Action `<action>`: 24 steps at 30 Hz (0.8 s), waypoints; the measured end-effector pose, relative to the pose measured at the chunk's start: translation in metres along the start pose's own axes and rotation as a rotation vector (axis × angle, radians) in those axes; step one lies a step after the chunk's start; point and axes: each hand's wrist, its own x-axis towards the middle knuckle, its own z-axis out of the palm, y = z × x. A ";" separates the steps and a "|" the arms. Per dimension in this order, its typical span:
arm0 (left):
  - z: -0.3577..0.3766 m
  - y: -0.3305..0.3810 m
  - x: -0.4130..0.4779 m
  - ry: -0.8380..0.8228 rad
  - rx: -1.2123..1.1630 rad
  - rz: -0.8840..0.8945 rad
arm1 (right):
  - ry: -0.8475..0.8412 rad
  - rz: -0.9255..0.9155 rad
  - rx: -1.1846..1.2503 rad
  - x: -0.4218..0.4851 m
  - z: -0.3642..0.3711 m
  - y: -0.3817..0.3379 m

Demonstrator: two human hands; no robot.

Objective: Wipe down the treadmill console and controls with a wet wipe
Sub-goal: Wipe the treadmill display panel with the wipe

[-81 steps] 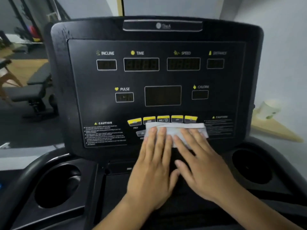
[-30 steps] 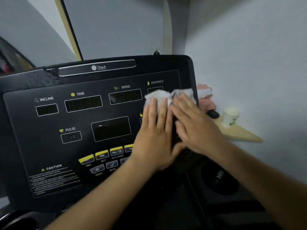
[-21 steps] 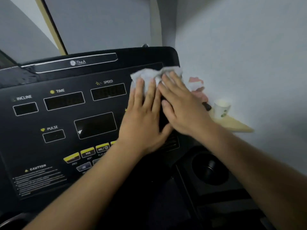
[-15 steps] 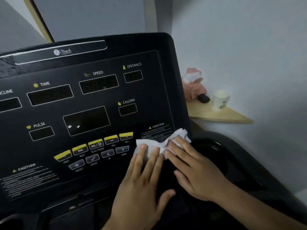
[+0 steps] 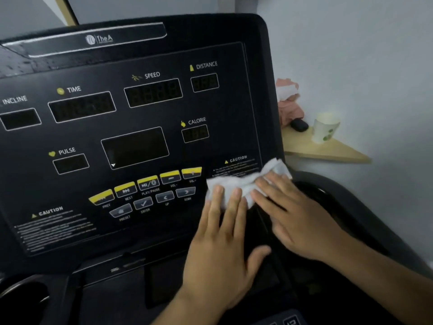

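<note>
The black treadmill console (image 5: 145,141) fills the head view, with dark display windows and a row of yellow and grey buttons (image 5: 150,191) below them. A crumpled white wet wipe (image 5: 236,184) lies flat on the console's lower right corner, over the right caution label. My left hand (image 5: 222,240) presses on the wipe's left part with straight fingers. My right hand (image 5: 297,214) presses its right part, fingers flat and spread, at the console's right edge.
A round cup holder (image 5: 328,202) sits right of the console, another (image 5: 21,294) at the lower left. A wooden corner shelf (image 5: 328,151) on the grey wall holds a white paper cup (image 5: 324,130), a small black object (image 5: 298,125) and a pink bundle (image 5: 288,102).
Both hands slid the wipe from the button row up to the console's top right near DISTANCE, then down to the lower right corner, where it now sits slightly further right.
</note>
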 end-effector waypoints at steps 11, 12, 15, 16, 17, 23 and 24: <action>-0.024 -0.032 0.061 0.111 0.144 -0.051 | 0.078 0.062 0.016 0.078 -0.041 0.022; -0.037 -0.040 0.077 0.146 0.155 -0.069 | 0.089 0.077 0.001 0.095 -0.053 0.028; -0.078 -0.065 0.120 0.211 0.196 -0.096 | 0.152 0.124 -0.018 0.146 -0.089 0.045; -0.090 -0.072 0.130 0.228 0.189 -0.101 | 0.167 0.142 0.000 0.161 -0.099 0.048; -0.099 -0.078 0.136 0.242 0.177 -0.105 | 0.182 0.153 0.019 0.173 -0.105 0.049; -0.096 -0.112 0.105 0.317 0.137 -0.074 | 0.213 0.101 0.028 0.200 -0.100 0.019; -0.097 -0.123 0.098 0.327 0.142 -0.075 | 0.213 0.084 0.019 0.205 -0.098 0.011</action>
